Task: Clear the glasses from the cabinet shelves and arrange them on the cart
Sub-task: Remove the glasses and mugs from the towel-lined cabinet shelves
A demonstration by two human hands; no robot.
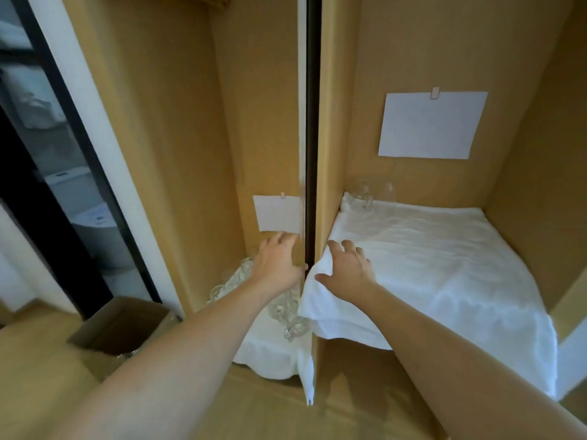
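We are reaching, left hand [278, 265] and right hand [347, 268] spread and holding nothing, toward fragile, slippery glasses [365, 198] at centre frame, best gripped around their bowls.

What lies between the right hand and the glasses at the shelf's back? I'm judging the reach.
Only bare white cloth separates the right hand from the glasses, in the head view.

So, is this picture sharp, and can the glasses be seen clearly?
Head view: soft overall, with motion blur strongest at the left edge; wide-angle bending curves the cabinet walls. The glasses at the back of the right shelf are faint against the white cloth, which is nearly blown out. The left hand and right hand are slightly blurred.
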